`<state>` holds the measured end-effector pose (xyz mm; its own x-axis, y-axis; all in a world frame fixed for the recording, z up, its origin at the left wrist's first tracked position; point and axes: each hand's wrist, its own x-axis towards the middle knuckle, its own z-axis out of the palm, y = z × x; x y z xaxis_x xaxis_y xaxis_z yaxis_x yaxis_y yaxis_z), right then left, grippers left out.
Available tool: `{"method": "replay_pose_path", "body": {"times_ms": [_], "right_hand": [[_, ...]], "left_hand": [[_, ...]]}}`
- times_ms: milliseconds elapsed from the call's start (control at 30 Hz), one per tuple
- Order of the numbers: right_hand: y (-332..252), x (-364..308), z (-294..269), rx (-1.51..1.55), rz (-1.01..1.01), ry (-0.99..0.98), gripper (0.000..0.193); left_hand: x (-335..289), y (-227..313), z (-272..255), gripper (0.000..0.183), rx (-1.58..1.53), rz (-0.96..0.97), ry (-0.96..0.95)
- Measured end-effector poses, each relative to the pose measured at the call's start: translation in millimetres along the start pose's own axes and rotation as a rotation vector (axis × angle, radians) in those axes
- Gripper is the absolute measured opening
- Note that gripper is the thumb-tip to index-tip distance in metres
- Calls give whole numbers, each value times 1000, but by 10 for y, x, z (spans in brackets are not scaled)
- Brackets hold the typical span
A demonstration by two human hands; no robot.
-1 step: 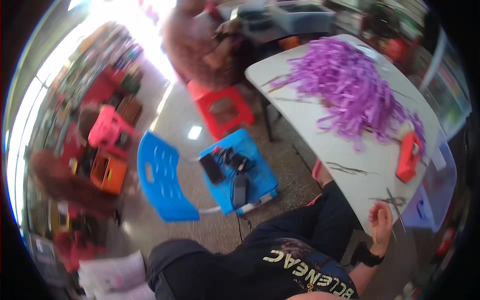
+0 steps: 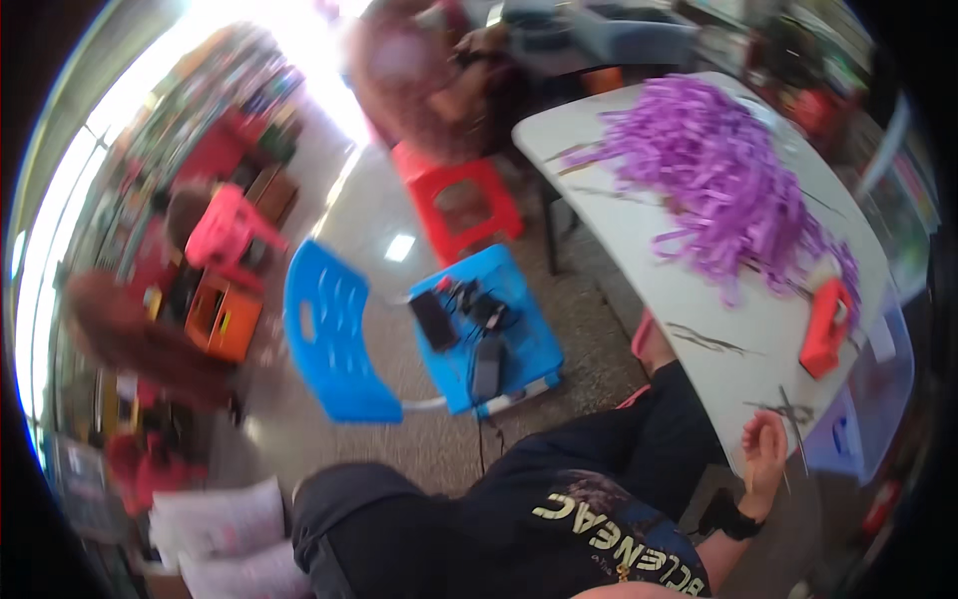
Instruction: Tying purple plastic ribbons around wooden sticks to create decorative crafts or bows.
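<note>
My right hand (image 2: pixel 764 446), with a black band on its wrist, is at the near right corner of a white table (image 2: pixel 699 314). Its fingers curl in toward the palm; anything inside them is hidden. Right beside the fingertips is a thin, dark, crossed metal tool (image 2: pixel 793 410), perhaps scissors, at the table's edge. Farther up lies a red tool (image 2: pixel 825 327) that resembles a tape dispenser. A large heap of purple ribbon strips (image 2: pixel 709 170) covers the table's far part. Dark thin strands (image 2: pixel 711 338) lie on the white top. My left hand is out of view.
A blue chair (image 2: pixel 509 349) holds a phone, cables and a dark block. Behind it stands a red stool (image 2: pixel 469 210), beside a seated person (image 2: pixel 429 90). A translucent bin (image 2: pixel 878 419) sits past the table's right edge. White sacks (image 2: pixel 225 524) are at lower left.
The view has swung a little, so the chair, stool and table appear shifted slightly right. My right hand stays by the table corner, its fingers still curled.
</note>
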<state>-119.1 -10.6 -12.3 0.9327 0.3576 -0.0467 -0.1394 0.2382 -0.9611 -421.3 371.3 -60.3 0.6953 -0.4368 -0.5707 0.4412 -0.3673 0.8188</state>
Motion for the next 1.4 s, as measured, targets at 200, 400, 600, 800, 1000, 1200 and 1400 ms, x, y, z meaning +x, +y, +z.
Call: {"method": "replay_pose_path", "body": {"times_ms": [200,400,600,800,1000,1200,1400], "right_hand": [[54,-36,-123,4,-38,-48,27],[53,-16,-107,4,-10,45,21],[-424,143,162,-211,148,-96,20],[-1064,644,402,-521,29,-285,25],[-1045,1730,503,-717,-77,-219,27],[-605,2331,520,-1437,-160,-187,40],[-900,2026,465,-847,78,-118,42]], "left_hand": [[-219,-82,504,31,-145,-53,107],[75,143,-355,31,51,-91,-179],[717,559,-1057,31,274,-117,-531],[958,786,-1354,30,344,-140,-608],[1607,2213,-1395,21,-76,570,63],[1936,2736,-1168,13,-258,732,133],[1760,2963,-1252,6,-119,882,272]]}}
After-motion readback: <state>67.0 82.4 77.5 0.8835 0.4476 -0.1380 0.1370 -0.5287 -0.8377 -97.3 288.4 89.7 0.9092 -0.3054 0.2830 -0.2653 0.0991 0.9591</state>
